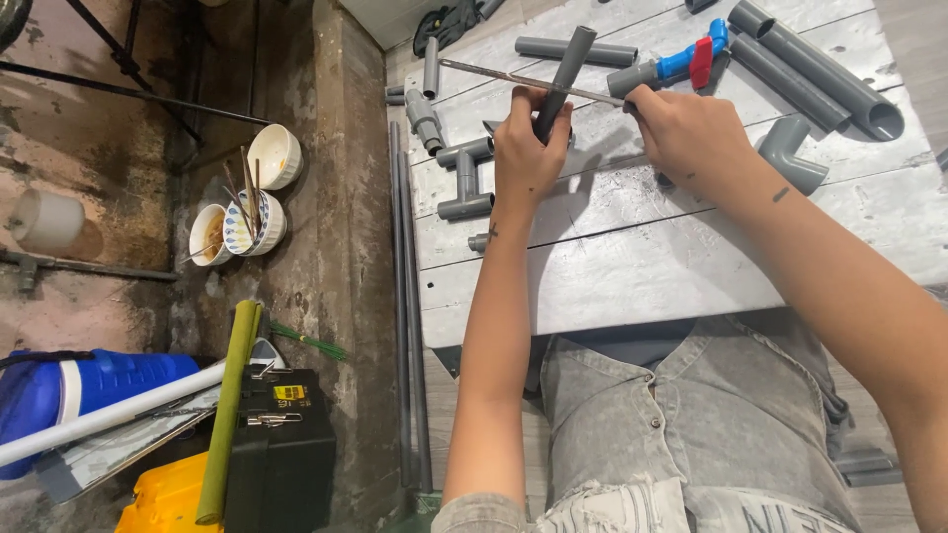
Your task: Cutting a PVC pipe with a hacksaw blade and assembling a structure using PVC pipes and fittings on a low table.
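My left hand (526, 148) grips a short grey plastic pipe (566, 71) that points up and away over the silver worktable (632, 266). My right hand (681, 128) holds the end of a thin metal blade (513, 79), which lies across the pipe just above my left fingers. Right behind my right hand lies a grey pipe with a blue and red valve (681, 64). A grey tee assembly (464, 178) rests left of my left hand, and a grey elbow (790, 153) lies to the right of my right wrist.
Several grey pipes (820, 64) and fittings lie on the far part of the table. Long thin rods (407, 296) lean along its left edge. On the dirty floor to the left stand bowls with chopsticks (247, 212), a black toolbox (281, 444), and blue and yellow containers.
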